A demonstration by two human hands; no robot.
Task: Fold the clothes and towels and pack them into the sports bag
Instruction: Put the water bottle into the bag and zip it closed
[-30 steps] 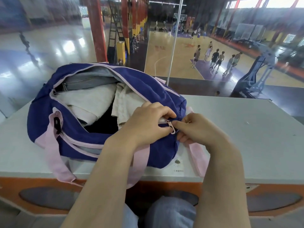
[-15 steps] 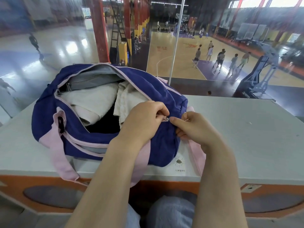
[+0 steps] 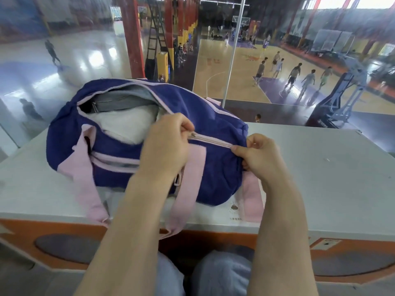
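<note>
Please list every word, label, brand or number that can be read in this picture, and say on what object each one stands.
None can be read with certainty.
Small print under a round mark on the table edge: too small to read.
Lettering on the base of the basketball hoop stand: blurred.
Orange sticker on the table front: illegible.
Sports bag: no text visible.

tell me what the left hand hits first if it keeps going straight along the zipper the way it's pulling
Probably nothing solid: the left hand heads along the open part of the sports bag mouth, over the white towel. The bag's far end comes next, though depth is unclear.
</note>
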